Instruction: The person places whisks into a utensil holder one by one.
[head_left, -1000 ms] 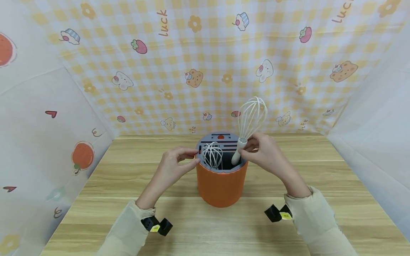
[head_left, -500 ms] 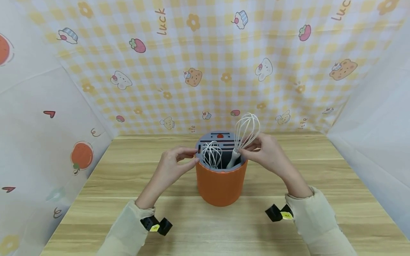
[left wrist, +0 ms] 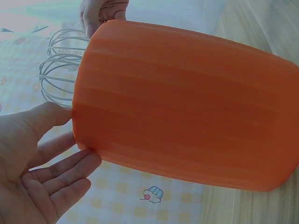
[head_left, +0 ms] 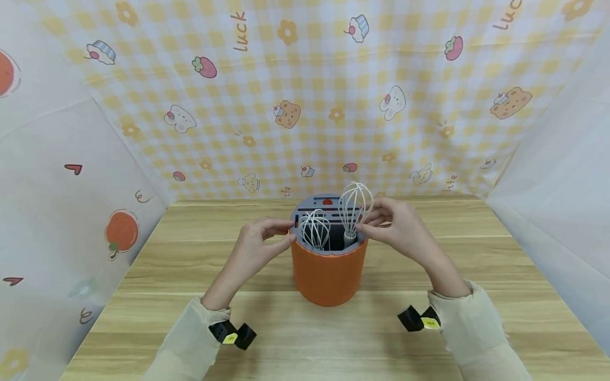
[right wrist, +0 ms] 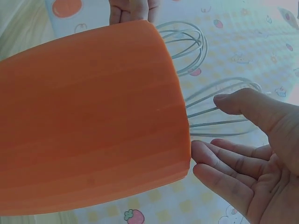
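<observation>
An orange utensil holder (head_left: 329, 280) stands upright, with a grey slotted insert (head_left: 316, 203) on top. A small wire whisk (head_left: 315, 229) sits head up in the left of its front opening. Beside it, the larger white whisk (head_left: 355, 203) stands head up, its handle mostly hidden inside. My left hand (head_left: 257, 241) touches the holder's left rim with thumb and fingertips spread apart. At the right rim is my right hand (head_left: 402, 225), its fingers parted; in the right wrist view its thumb (right wrist: 245, 103) overlaps the larger whisk's wires and the fingertips lie right at the rim.
The holder stands on a wood-grain table (head_left: 190, 254). Behind it hangs a yellow checked cloth (head_left: 314, 79) with printed cartoons. White cloth panels close off the left (head_left: 62, 211) and right (head_left: 557, 201) sides.
The larger whisk has sunk down into the holder and become more upright, moving slightly left. My right hand has loosened from its handle. My left hand has stayed at the rim.
</observation>
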The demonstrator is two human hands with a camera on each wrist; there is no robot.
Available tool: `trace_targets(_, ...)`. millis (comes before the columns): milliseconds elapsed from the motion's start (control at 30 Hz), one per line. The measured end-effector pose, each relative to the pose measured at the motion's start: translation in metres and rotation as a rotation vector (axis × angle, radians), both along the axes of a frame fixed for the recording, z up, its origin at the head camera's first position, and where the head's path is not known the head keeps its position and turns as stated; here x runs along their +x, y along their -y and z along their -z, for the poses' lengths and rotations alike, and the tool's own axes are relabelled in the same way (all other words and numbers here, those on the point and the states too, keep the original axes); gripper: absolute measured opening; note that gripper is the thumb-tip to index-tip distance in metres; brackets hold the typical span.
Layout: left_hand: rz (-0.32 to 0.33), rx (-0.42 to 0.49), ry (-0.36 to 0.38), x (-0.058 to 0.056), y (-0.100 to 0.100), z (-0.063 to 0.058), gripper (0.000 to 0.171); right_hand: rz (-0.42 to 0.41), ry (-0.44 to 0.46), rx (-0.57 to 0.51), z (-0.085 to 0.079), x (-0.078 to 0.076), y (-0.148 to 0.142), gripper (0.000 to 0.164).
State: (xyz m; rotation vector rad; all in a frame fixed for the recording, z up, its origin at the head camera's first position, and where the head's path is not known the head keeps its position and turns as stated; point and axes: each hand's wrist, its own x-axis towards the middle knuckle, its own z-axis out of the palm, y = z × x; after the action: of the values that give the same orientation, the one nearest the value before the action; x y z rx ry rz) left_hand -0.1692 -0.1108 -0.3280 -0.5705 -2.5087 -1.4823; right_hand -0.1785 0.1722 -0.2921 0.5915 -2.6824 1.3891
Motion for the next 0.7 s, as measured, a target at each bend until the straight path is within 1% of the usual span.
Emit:
trace_targets(200,0.000,-0.005,0.013,0.000,-0.001,-0.001,0.030,0.010,-0.005,-0.010,-0.001,0.006,-0.003,0.029)
trace_targets(400,-0.003,-0.012,0.013,0.000,-0.001,-0.001,0.028,0.014,-0.011,-0.018,-0.003,0.010,-0.005,0.030)
trace_targets(700,0.008,0.013,0.000,-0.001,0.002,0.000,0.028,0.020,-0.008,-0.008,-0.001,0.012,-0.009,0.028)
